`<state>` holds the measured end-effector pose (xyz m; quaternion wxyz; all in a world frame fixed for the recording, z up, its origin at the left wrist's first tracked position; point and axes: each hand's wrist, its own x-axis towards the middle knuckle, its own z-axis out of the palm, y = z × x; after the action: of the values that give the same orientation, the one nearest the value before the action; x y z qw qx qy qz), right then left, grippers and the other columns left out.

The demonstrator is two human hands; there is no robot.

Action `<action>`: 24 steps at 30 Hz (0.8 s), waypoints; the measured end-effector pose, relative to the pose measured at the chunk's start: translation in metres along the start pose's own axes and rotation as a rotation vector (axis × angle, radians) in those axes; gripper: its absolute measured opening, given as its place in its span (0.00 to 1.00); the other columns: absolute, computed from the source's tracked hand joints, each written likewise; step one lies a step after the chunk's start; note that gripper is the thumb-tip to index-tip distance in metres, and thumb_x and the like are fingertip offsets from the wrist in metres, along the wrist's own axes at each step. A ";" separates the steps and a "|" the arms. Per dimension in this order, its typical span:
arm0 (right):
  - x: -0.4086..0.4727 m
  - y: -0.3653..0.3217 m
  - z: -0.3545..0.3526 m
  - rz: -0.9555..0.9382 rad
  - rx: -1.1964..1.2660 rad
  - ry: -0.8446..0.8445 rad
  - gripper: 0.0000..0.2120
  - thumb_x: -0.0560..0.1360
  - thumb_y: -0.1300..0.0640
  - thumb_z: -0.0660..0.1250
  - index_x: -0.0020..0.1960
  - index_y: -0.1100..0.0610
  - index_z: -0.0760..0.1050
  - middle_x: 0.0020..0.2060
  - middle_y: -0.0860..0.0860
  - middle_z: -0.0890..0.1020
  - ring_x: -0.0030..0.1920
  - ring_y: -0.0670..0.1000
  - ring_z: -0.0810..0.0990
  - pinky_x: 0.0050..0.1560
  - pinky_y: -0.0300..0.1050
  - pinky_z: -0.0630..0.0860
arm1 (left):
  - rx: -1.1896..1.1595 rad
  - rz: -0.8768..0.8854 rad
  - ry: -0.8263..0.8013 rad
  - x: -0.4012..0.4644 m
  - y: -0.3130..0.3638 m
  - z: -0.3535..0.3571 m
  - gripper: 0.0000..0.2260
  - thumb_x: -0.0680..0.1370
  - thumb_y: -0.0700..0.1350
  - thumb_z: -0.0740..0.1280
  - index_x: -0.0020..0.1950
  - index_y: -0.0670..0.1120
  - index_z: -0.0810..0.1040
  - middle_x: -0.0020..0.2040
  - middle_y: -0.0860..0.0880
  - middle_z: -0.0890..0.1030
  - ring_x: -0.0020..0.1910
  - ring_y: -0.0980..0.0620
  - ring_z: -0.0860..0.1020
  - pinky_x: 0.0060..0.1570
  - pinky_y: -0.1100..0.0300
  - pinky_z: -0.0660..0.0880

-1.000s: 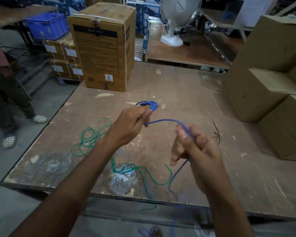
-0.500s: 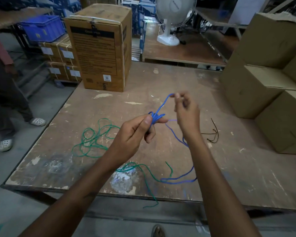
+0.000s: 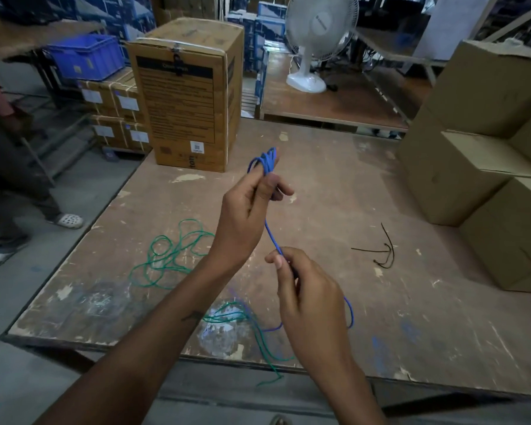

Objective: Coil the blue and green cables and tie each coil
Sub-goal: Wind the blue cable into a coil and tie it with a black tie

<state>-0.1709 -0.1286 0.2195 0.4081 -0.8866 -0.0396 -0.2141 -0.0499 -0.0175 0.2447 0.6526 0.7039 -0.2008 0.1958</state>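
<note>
Left hand (image 3: 252, 207) pinches the small blue cable (image 3: 265, 162) coil, raised higher than half a second ago. Right hand (image 3: 307, 289) has dropped below it, pinching the tail for another wrap. Green cable (image 3: 172, 253) lies untouched on the table (image 3: 411, 302).

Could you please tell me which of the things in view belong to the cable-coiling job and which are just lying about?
Part of the job:
- blue cable, its coil in the left hand, its strand pinched by the right hand
- green cable, loose on the table
- black ties, probably for tying the coils

Just lying about:
- cardboard boxes
- white fan
- blue crate
</note>
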 end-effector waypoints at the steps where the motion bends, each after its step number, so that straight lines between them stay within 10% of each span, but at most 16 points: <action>1: 0.000 -0.006 -0.010 0.021 0.048 -0.022 0.09 0.86 0.49 0.62 0.56 0.46 0.81 0.32 0.36 0.76 0.33 0.41 0.74 0.36 0.37 0.67 | 0.139 0.076 -0.031 0.001 -0.003 0.001 0.13 0.88 0.44 0.60 0.55 0.39 0.82 0.49 0.54 0.85 0.45 0.49 0.81 0.50 0.56 0.77; 9: 0.038 -0.009 -0.069 0.086 0.239 0.060 0.13 0.86 0.48 0.63 0.50 0.47 0.85 0.29 0.44 0.73 0.29 0.43 0.70 0.33 0.37 0.65 | 0.423 0.255 -0.249 -0.004 0.001 -0.003 0.18 0.88 0.43 0.58 0.39 0.41 0.75 0.36 0.49 0.76 0.38 0.49 0.74 0.44 0.57 0.69; 16: 0.102 0.017 -0.069 -0.031 0.228 0.165 0.06 0.78 0.51 0.75 0.47 0.53 0.84 0.35 0.46 0.84 0.36 0.47 0.84 0.40 0.43 0.75 | -0.021 -0.006 -0.429 -0.021 0.014 -0.013 0.18 0.89 0.45 0.55 0.50 0.52 0.84 0.34 0.43 0.72 0.38 0.41 0.76 0.46 0.51 0.71; 24: 0.089 0.034 -0.021 -0.151 0.425 -0.005 0.13 0.83 0.59 0.63 0.48 0.44 0.80 0.36 0.44 0.81 0.35 0.40 0.76 0.39 0.37 0.71 | -0.496 -0.183 -0.415 -0.028 0.032 -0.020 0.22 0.88 0.49 0.56 0.63 0.33 0.81 0.32 0.52 0.68 0.33 0.52 0.67 0.40 0.57 0.69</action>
<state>-0.0893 -0.1761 0.2441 0.5685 -0.7757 -0.1512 -0.2284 -0.0906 0.0008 0.2576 0.7642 0.5635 -0.3068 -0.0662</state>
